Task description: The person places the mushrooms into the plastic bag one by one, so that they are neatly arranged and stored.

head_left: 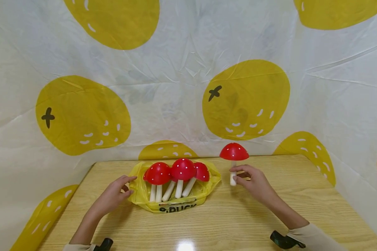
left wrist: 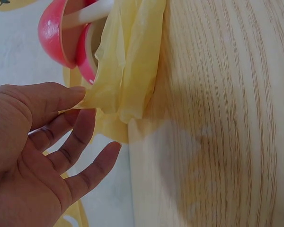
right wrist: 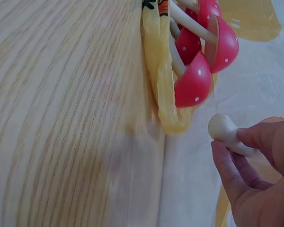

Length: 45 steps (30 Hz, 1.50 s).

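Observation:
A yellow plastic bag (head_left: 138, 198) lies spread on the table, holding several toy mushrooms (head_left: 183, 169) with red, white-dotted caps and white stems. At the bag's left edge my left hand (head_left: 111, 195) pinches the thin plastic between thumb and forefinger, as the left wrist view shows; its other fingers are loosely bent. To the right of the bag, my right hand (head_left: 252, 182) grips another toy mushroom (head_left: 234, 152) by its white stem, cap up, apart from the bag. In the right wrist view the stem's rounded end (right wrist: 221, 126) sticks out between thumb and fingers.
The wooden table (head_left: 238, 223) reaches back to a white cloth (head_left: 169, 104) printed with large yellow fruit, which also hangs at both sides. Black lettering shows on the bag's front. Dark bands (head_left: 284, 240) sit at both wrists.

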Motion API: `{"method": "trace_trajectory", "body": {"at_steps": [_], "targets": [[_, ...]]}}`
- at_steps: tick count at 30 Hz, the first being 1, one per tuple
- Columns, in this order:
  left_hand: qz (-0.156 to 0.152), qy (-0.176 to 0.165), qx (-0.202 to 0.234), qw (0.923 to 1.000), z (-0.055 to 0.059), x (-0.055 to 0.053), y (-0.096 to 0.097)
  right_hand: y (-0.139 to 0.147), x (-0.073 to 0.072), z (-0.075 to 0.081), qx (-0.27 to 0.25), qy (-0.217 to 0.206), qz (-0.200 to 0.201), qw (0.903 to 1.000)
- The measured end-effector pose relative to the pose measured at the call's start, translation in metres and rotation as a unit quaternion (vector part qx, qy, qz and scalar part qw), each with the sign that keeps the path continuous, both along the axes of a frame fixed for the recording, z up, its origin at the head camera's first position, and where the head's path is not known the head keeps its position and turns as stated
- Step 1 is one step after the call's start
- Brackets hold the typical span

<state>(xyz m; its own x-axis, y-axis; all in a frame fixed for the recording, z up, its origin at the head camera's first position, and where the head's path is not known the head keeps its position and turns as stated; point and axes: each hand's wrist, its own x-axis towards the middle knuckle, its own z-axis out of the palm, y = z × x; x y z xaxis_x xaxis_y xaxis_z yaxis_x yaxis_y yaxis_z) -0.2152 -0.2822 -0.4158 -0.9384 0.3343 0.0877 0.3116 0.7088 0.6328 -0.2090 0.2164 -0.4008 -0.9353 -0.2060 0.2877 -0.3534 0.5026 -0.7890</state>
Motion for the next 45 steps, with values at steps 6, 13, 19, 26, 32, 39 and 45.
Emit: {"method": "trace_trajectory", "body": {"at_steps": [6, 13, 19, 26, 32, 39, 45], "targets": [[0.004, -0.001, -0.001, 1.0000, 0.000, 0.001, -0.001, -0.029, -0.011, -0.004, 0.002, 0.017, 0.026, 0.9995], [0.001, 0.003, -0.003, 1.0000, 0.003, 0.002, -0.001, -0.065, -0.017, -0.011, -0.004, 0.039, 0.060, 0.9974], [0.002, 0.004, -0.002, 1.0000, 0.003, 0.003, -0.001, -0.085, -0.015, -0.022, -0.019, 0.025, 0.069, 0.9971], [0.007, 0.002, -0.002, 1.0000, 0.003, 0.003, -0.002, -0.094, -0.012, -0.033, -0.005, 0.042, 0.069, 0.9967], [0.008, 0.001, -0.002, 1.0000, 0.002, 0.002, -0.003, -0.095, -0.012, -0.035, 0.015, 0.044, 0.098, 0.9941], [0.004, 0.008, -0.003, 1.0000, 0.001, 0.003, -0.001, -0.093, -0.014, -0.031, 0.091, 0.059, 0.112, 0.9877], [0.006, 0.014, -0.008, 0.9998, 0.001, 0.004, 0.000, -0.090, -0.015, -0.028, 0.120, 0.077, 0.107, 0.9839]]}}
